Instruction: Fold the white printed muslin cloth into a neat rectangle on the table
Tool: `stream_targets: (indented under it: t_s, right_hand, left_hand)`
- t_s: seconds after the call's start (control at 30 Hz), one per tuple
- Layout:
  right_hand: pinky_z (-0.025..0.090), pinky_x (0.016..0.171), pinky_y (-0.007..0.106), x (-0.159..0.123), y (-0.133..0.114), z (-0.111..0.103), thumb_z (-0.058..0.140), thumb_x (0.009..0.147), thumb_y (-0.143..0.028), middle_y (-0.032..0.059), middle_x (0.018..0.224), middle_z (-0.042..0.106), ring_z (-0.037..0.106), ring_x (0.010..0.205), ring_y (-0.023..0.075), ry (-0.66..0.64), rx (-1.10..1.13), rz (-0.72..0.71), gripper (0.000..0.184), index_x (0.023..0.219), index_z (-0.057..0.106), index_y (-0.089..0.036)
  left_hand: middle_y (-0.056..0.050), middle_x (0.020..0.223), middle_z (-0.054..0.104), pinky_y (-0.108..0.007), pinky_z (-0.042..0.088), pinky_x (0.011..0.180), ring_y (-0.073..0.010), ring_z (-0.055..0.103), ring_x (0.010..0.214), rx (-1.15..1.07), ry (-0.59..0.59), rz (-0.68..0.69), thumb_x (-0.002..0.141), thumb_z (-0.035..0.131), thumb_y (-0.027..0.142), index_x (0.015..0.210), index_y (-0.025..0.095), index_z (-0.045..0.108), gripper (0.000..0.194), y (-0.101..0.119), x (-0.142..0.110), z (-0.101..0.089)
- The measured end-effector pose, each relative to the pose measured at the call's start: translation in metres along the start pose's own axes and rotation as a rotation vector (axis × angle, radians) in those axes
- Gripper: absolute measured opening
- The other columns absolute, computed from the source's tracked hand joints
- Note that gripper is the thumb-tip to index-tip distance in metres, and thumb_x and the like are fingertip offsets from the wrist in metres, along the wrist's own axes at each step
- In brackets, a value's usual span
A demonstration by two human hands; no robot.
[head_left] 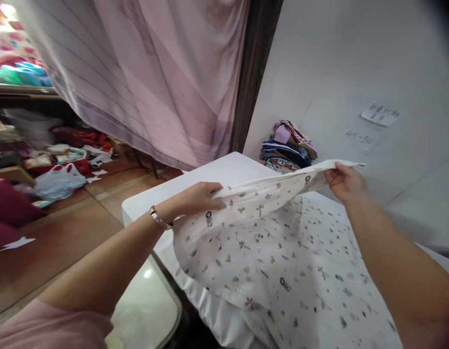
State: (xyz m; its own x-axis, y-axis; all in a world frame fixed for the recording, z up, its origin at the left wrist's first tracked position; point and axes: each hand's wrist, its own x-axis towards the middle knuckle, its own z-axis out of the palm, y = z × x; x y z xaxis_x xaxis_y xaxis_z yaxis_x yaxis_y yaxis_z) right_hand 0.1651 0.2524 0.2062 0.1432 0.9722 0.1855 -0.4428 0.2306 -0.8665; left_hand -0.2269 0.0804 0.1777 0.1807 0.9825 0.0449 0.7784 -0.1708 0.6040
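A white cloth with small dark printed figures lies spread over a white-covered table. My left hand, with a bracelet at the wrist, grips the cloth's raised edge on the left. My right hand pinches the same edge further right, near the wall. Between the two hands the edge is lifted off the table and pulled fairly taut, while the remaining fabric drapes down toward me.
A stack of folded colourful fabrics sits at the table's far corner against the white wall. A pink striped curtain hangs at the back left. Bags and clothes clutter the brown floor at left.
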Motion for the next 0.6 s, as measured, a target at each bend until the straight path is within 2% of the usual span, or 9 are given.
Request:
stream_targets:
  t_s: [0.07, 0.13, 0.27, 0.37, 0.47, 0.6]
  right_hand:
    - [0.056, 0.054, 0.017, 0.006, -0.002, 0.026, 0.052, 0.077, -0.003, -0.0012, 0.068, 0.065, 0.063, 0.057, 0.0083, -0.060, -0.025, 0.010, 0.014, 0.075, 0.057, -0.015]
    - [0.056, 0.053, 0.018, 0.009, 0.004, 0.050, 0.051, 0.077, -0.002, -0.0008, 0.067, 0.065, 0.063, 0.056, 0.0088, -0.097, -0.071, 0.026, 0.016, 0.076, 0.058, -0.015]
    - [0.056, 0.050, 0.020, 0.017, 0.031, 0.090, 0.054, 0.075, 0.000, 0.0015, 0.066, 0.065, 0.062, 0.053, 0.0103, -0.145, -0.157, 0.074, 0.013, 0.075, 0.058, -0.013]
    - [0.055, 0.050, 0.022, 0.032, 0.055, 0.125, 0.052, 0.076, 0.001, 0.0027, 0.065, 0.064, 0.062, 0.053, 0.0113, -0.190, -0.296, 0.080, 0.013, 0.074, 0.055, -0.011]
    - [0.054, 0.058, 0.022, 0.050, 0.083, 0.167, 0.047, 0.080, 0.000, 0.0002, 0.064, 0.062, 0.061, 0.053, 0.0084, -0.249, -0.404, 0.047, 0.012, 0.076, 0.051, -0.011]
    - [0.051, 0.065, 0.021, 0.056, 0.139, 0.210, 0.041, 0.085, -0.008, -0.0021, 0.066, 0.062, 0.061, 0.058, 0.0059, -0.381, -0.490, 0.013, 0.011, 0.079, 0.049, -0.013]
  left_hand:
    - [0.002, 0.076, 0.064, -0.023, 0.039, 0.060, -0.0162, 0.055, 0.069, 0.036, -0.080, -0.062, 0.061, 0.059, 0.027, 0.082, 0.021, 0.064, 0.022, -0.020, -0.005, -0.002]
    - [0.002, 0.073, 0.064, -0.023, 0.038, 0.058, -0.0165, 0.055, 0.068, 0.059, -0.090, -0.125, 0.060, 0.055, 0.022, 0.078, 0.022, 0.064, 0.021, -0.043, -0.012, -0.002]
    - [0.003, 0.068, 0.061, -0.023, 0.036, 0.054, -0.0157, 0.054, 0.064, 0.026, -0.003, -0.242, 0.062, 0.052, 0.025, 0.072, 0.021, 0.061, 0.014, -0.088, -0.032, -0.009]
    - [0.003, 0.066, 0.057, -0.023, 0.035, 0.054, -0.0148, 0.052, 0.063, -0.005, 0.134, -0.290, 0.066, 0.054, 0.034, 0.069, 0.020, 0.057, 0.015, -0.121, -0.043, -0.011]
    - [0.003, 0.065, 0.056, -0.023, 0.036, 0.056, -0.0146, 0.052, 0.063, -0.060, 0.268, -0.362, 0.069, 0.053, 0.041, 0.073, 0.019, 0.057, 0.023, -0.151, -0.046, 0.001]
    - [0.000, 0.074, 0.062, -0.026, 0.040, 0.062, -0.0172, 0.056, 0.069, -0.094, 0.410, -0.460, 0.074, 0.050, 0.042, 0.079, 0.019, 0.059, 0.025, -0.181, -0.047, 0.034]
